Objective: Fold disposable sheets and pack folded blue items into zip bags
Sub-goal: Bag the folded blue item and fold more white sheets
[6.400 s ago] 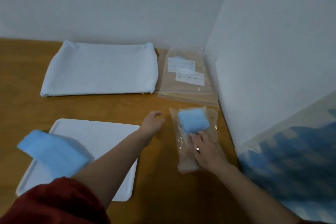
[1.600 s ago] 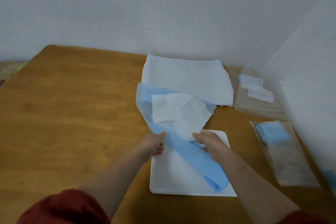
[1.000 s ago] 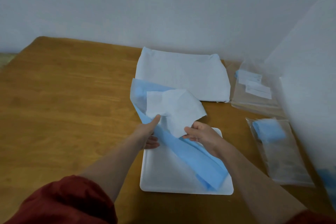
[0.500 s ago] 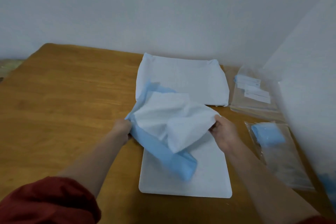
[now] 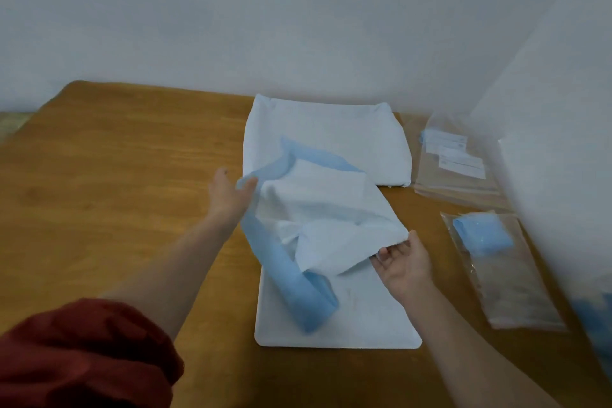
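A crumpled disposable sheet (image 5: 318,209), white on one side and blue on the other, hangs spread between my two hands above a white tray (image 5: 364,325). My left hand (image 5: 230,197) pinches its blue left edge, raised over the table. My right hand (image 5: 405,262), palm turned up, holds the white right corner with the thumb on top. A blue fold of the sheet droops onto the tray. To the right lies a clear zip bag (image 5: 506,281) with a folded blue item (image 5: 482,235) inside.
A stack of white folded sheets (image 5: 331,129) lies behind the tray against the wall. A pile of empty zip bags with labels (image 5: 453,162) sits in the back right corner. A white wall (image 5: 563,142) closes the right side. Bare wooden table (image 5: 116,175) extends left.
My hands have moved apart and spread the sheet wider. The left hand rose and went back; the right hand dropped lower and turned palm up. The blue fold sagged onto the tray.
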